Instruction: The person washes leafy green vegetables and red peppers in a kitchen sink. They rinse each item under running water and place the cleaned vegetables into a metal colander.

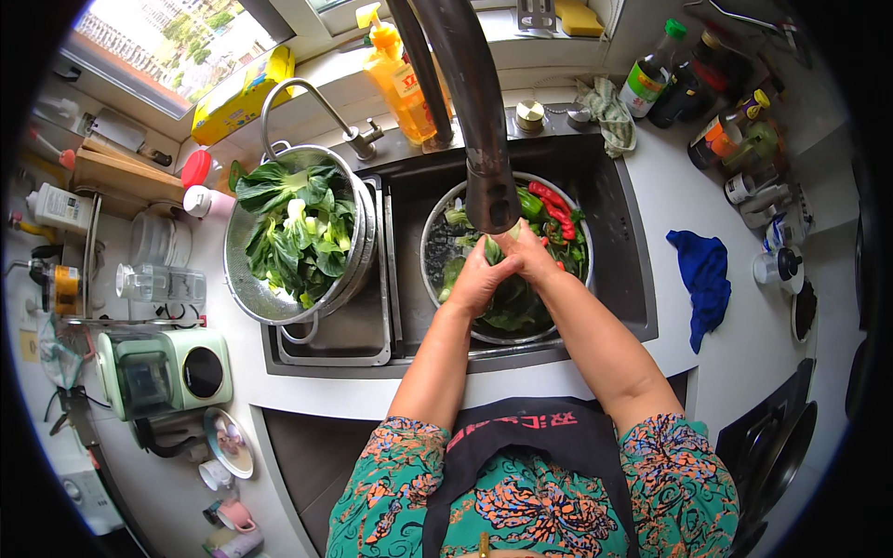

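My left hand (474,280) and my right hand (528,257) meet below the dark faucet head (492,199), over a round metal basin (427,268) in the sink. Between them they hold a green vegetable (494,250), mostly covered by my fingers. Water fills the basin, with leafy greens (513,307) under and around my hands. Red peppers (553,206) and a green pepper (530,204) lie at its far right side. To the left, a metal colander (241,282) holds a heap of bok choy (300,234).
The colander sits over a metal tray (335,345) at the sink's left. A blue cloth (701,282) lies on the right counter. Behind the sink stand an orange soap bottle (398,84) and a small curved tap (359,139). Sauce bottles (649,77) crowd the back right corner.
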Demonstrator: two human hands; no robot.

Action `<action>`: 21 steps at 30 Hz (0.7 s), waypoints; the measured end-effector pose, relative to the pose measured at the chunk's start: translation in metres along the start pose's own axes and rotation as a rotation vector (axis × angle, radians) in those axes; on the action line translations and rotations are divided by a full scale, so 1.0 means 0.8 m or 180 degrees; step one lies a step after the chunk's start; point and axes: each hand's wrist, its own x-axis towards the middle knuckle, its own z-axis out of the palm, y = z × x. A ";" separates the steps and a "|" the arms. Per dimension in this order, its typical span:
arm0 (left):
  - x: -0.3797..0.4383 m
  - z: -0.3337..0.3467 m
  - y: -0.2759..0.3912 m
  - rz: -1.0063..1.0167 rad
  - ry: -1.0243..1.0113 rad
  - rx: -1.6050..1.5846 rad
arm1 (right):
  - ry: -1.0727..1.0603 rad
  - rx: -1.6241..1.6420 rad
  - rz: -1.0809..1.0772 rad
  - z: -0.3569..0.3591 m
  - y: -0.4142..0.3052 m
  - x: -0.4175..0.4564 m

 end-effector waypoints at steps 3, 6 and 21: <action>-0.003 -0.014 0.002 -0.0207 -0.0059 -0.0342 | -0.0362 0.0700 0.0454 0.014 -0.054 -0.022; 0.003 -0.025 -0.012 -0.0165 0.0007 -0.0710 | -0.0496 0.0604 0.0407 0.002 -0.050 -0.026; 0.004 -0.004 -0.006 -0.0150 0.0169 -0.0296 | 0.0191 0.0137 -0.0125 0.020 -0.051 -0.028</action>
